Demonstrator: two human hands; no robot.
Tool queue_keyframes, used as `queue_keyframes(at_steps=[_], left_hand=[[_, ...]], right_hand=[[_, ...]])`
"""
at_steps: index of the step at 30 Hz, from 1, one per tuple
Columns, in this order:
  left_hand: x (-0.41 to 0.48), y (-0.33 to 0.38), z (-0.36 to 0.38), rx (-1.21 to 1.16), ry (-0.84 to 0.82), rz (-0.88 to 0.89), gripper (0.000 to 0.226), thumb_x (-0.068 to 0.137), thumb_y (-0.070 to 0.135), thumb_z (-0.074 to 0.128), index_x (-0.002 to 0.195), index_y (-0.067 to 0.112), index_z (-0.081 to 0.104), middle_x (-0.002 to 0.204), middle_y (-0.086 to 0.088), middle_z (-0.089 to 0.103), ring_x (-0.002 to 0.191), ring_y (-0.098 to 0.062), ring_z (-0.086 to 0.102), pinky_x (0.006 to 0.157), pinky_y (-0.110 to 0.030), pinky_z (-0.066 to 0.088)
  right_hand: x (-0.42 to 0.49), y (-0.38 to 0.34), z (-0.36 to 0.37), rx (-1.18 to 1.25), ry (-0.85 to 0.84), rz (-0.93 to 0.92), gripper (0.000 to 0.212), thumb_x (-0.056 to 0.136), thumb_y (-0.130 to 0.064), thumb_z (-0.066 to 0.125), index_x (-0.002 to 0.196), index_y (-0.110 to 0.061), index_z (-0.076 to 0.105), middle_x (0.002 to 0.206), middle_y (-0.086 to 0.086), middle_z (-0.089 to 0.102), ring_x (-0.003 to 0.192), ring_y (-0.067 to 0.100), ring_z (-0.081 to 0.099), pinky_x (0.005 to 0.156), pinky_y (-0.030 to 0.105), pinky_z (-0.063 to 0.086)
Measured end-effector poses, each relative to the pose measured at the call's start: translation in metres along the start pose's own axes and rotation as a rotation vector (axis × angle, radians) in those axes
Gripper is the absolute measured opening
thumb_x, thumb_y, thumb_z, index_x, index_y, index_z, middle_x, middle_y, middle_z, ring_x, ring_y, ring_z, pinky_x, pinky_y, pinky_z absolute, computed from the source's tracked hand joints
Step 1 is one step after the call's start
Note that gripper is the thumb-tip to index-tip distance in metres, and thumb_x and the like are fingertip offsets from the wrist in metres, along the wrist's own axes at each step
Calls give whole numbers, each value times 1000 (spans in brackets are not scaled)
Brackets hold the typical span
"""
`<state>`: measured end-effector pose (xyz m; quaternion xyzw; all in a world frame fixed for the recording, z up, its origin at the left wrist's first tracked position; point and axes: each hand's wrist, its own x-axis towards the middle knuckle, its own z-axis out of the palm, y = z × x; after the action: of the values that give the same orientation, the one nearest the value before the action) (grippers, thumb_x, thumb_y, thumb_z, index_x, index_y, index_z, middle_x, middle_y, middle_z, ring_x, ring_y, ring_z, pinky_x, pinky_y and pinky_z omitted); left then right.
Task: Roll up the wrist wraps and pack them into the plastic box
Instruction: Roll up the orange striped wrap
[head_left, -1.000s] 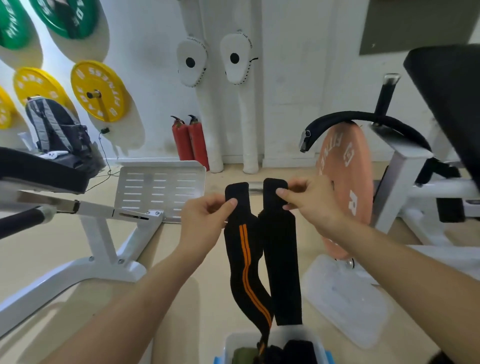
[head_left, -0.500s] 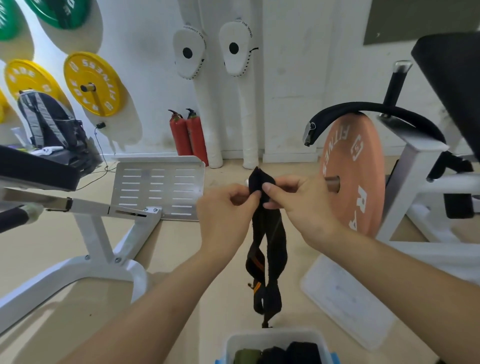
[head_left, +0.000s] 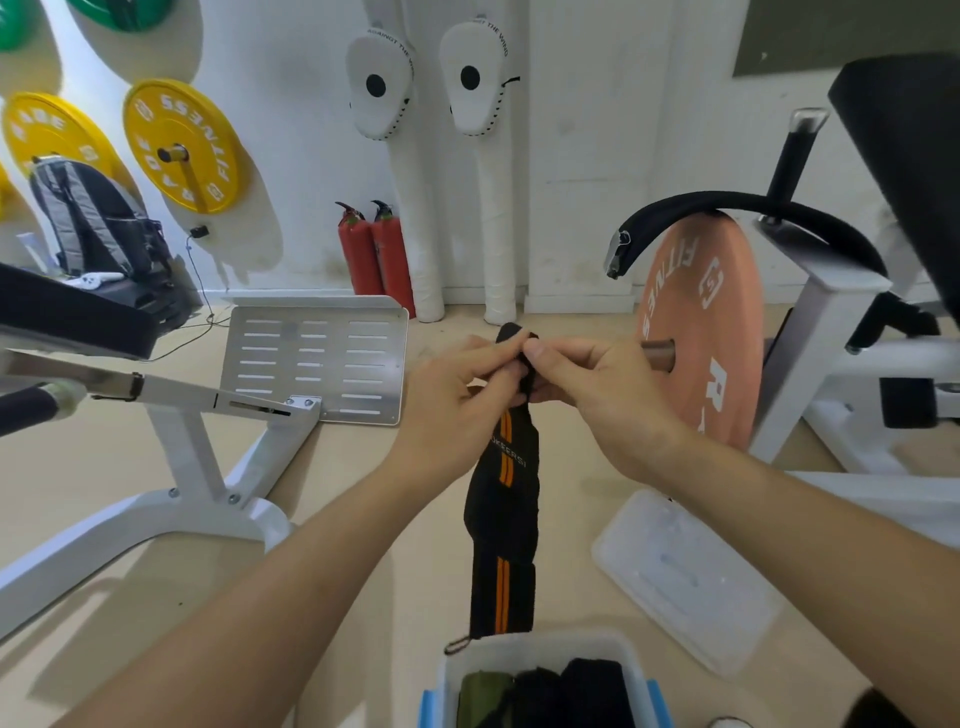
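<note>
Big stuff first: this is a gym floor (head_left: 78, 467). A white machine frame (head_left: 182, 447) sprawls across the left, with its slotted footplate (head_left: 317, 358) just behind it. A second white machine (head_left: 826, 322) on the right carries a salmon-coloured weight plate (head_left: 701, 338) standing on edge. The far wall has yellow plates (head_left: 179, 145) hung up and two white focus pads (head_left: 382, 83). A pair of red fire extinguishers (head_left: 371, 254) stands on the floor below them. A grey-and-black backpack (head_left: 98, 218) sits far left.

Closer in, a clear lid (head_left: 680, 577) lies flat on the floor, just right of the plastic box (head_left: 571, 644), which is at the very near edge of the view. The box already has rolled wraps (head_left: 571, 691) in it, one olive and the rest black, packed side by side.

The wrist wrap (head_left: 504, 493) in play is black with two orange stripes. It hangs straight down in mid-air, its bottom end just above the box's far rim. A small loop (head_left: 457, 644) dangles off its lower left corner. The left hand (head_left: 457, 400) and right hand (head_left: 597, 389) meet at its top end. The fingers (head_left: 540, 356) of both are curled in and pinching the fabric against the thumbs, with the two hands touching each other.
</note>
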<state>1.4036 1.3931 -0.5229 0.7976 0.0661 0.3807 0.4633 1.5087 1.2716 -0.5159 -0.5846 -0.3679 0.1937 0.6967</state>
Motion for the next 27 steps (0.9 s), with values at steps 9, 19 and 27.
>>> queue_keyframes(at_steps=[9, 19, 27], left_hand=[[-1, 2, -17, -63, 60, -172, 33, 94, 0, 63, 109, 26, 76, 85, 18, 66, 85, -7, 65, 75, -25, 56], [-11, -2, -8, -199, -147, -243, 17, 93, 10, 73, 109, 15, 69, 98, -6, 79, 95, -20, 76, 84, -34, 61], [-4, 11, -8, -297, 80, -284, 38, 90, 5, 75, 121, 16, 58, 75, -3, 76, 75, -15, 75, 65, -19, 56]], right_hand=[[3, 2, -15, -145, -36, 9, 11, 93, -7, 68, 99, -11, 76, 91, 12, 76, 82, 17, 70, 74, 28, 59], [2, -3, -19, -122, 6, -46, 21, 93, -8, 69, 114, -10, 69, 95, 17, 76, 84, 29, 72, 76, 44, 58], [-1, -9, -27, -501, -202, -204, 72, 84, -11, 79, 144, -37, 50, 120, -3, 64, 90, 21, 68, 80, 43, 60]])
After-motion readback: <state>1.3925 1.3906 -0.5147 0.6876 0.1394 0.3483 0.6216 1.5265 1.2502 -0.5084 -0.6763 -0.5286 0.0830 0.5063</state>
